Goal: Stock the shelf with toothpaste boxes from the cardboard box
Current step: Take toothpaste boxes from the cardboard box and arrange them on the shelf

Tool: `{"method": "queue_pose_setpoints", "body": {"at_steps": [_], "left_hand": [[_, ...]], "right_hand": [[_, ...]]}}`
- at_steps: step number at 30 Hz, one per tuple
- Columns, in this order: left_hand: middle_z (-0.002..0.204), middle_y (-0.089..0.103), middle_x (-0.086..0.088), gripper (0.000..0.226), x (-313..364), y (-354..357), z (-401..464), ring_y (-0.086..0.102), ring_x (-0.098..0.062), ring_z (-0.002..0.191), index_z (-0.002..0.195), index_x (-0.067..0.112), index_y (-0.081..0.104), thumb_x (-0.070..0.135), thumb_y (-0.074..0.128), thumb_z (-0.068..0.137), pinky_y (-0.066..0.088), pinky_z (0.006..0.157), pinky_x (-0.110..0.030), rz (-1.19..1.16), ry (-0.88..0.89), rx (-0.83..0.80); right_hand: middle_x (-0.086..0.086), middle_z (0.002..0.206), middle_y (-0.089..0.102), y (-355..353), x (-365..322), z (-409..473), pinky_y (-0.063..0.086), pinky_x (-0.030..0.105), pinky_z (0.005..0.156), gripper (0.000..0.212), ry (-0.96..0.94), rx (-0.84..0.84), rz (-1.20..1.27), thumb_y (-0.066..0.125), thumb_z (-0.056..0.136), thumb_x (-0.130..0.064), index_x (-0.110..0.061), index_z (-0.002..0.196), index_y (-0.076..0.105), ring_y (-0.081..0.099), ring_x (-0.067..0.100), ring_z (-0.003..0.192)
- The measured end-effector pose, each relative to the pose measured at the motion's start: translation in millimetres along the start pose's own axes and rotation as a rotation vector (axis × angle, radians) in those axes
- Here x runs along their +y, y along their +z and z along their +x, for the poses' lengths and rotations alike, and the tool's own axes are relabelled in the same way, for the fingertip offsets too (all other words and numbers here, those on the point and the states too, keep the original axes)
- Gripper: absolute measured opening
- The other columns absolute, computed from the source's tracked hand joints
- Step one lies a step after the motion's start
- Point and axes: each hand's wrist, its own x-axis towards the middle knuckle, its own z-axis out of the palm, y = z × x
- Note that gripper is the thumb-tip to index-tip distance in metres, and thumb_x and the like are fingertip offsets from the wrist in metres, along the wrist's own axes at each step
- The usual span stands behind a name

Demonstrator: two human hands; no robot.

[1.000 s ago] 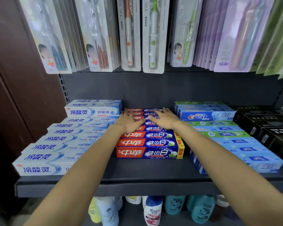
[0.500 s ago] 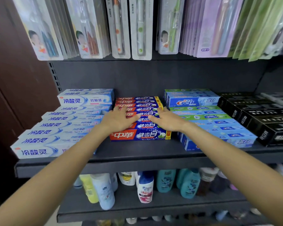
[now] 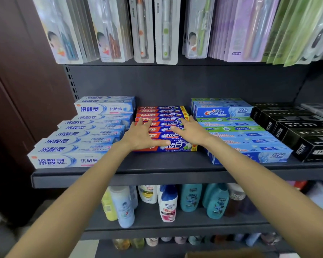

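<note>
- The red-and-blue toothpaste boxes point(image 3: 168, 127) lie flat in a middle column on the shelf point(image 3: 123, 178), running near to far; I count about eight, the far ones blurring together.
- My left hand point(image 3: 140, 136) and right hand point(image 3: 191, 132) both rest flat on that column, fingers straight, each grip apart and clamped on nothing. I judge I am squaring the boxes and pressing them level.
- To the left is a column of white-and-blue boxes point(image 3: 78, 142), roughly nine; to the right are the Crest boxes point(image 3: 237, 135), then black boxes point(image 3: 302, 135), about five.
- A cardboard box point(image 3: 226, 254) edge shows at the near bottom.
- Toothbrush packs point(image 3: 144, 28) hang above; shampoo bottles point(image 3: 167, 202) stand below.
</note>
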Motion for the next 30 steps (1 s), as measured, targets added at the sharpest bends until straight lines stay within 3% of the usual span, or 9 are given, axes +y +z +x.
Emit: {"method": "queue_pose_setpoints", "body": {"at_steps": [3, 9, 16, 22, 28, 30], "left_hand": [[0.157, 0.016, -0.009, 0.118, -7.8, 0.3, -0.1, 0.016, -0.031, 0.144, 0.15, 0.019, 0.018, 0.077, 0.063, 0.057, 0.022, 0.116, -0.049, -0.016, 0.058, 0.003], [0.156, 0.019, -0.008, 0.112, -3.1, 4.2, -3.0, 0.018, -0.032, 0.143, 0.149, 0.018, 0.022, 0.07, 0.069, 0.062, 0.022, 0.114, -0.048, -0.017, 0.061, 0.076], [0.155, 0.024, -0.005, 0.114, -6.2, 5.0, 0.5, 0.021, -0.032, 0.141, 0.148, 0.018, 0.023, 0.073, 0.068, 0.058, 0.026, 0.113, -0.05, -0.033, 0.05, 0.067], [0.155, 0.022, -0.007, 0.11, -2.2, 3.2, -1.1, 0.021, -0.027, 0.142, 0.148, 0.015, 0.025, 0.07, 0.067, 0.063, 0.014, 0.117, -0.044, -0.012, 0.073, 0.09], [0.155, 0.022, -0.007, 0.11, -2.5, 2.8, -2.0, 0.022, -0.029, 0.142, 0.148, 0.017, 0.023, 0.071, 0.067, 0.063, 0.021, 0.115, -0.046, -0.022, 0.056, 0.074], [0.155, 0.022, -0.005, 0.113, -5.6, 4.1, 0.8, 0.022, -0.031, 0.141, 0.148, 0.019, 0.022, 0.075, 0.065, 0.06, 0.024, 0.114, -0.049, -0.014, 0.046, 0.051]], "right_hand": [[0.017, 0.158, 0.0, -2.0, -0.1, 0.7, 0.028, 0.041, 0.114, 0.077, 0.001, -0.032, 0.006, 0.034, 0.092, -0.061, -0.016, 0.151, 0.011, 0.018, 0.031, 0.144], [0.017, 0.158, -0.002, -0.5, -2.0, -2.2, 0.022, 0.038, 0.114, 0.07, 0.007, -0.022, -0.018, 0.029, 0.096, -0.057, -0.018, 0.151, 0.012, 0.013, 0.031, 0.145], [0.016, 0.158, 0.001, 0.1, -3.7, -4.1, 0.026, 0.035, 0.111, 0.065, -0.019, 0.014, -0.013, 0.03, 0.098, -0.052, -0.017, 0.15, 0.017, 0.019, 0.029, 0.143], [0.016, 0.158, 0.0, 0.6, 0.8, 5.9, 0.026, 0.039, 0.113, 0.066, -0.024, 0.001, -0.024, 0.029, 0.097, -0.054, -0.018, 0.151, 0.015, 0.017, 0.03, 0.144], [0.01, 0.159, 0.002, 4.2, 3.7, 4.8, 0.018, 0.044, 0.117, 0.065, -0.072, 0.022, -0.016, 0.028, 0.097, -0.055, -0.018, 0.15, 0.021, 0.001, 0.025, 0.147], [0.008, 0.159, 0.009, 3.2, 2.5, 0.4, 0.015, 0.045, 0.118, 0.062, -0.141, 0.084, -0.082, 0.027, 0.098, -0.053, -0.016, 0.147, 0.028, 0.004, 0.024, 0.146]]}}
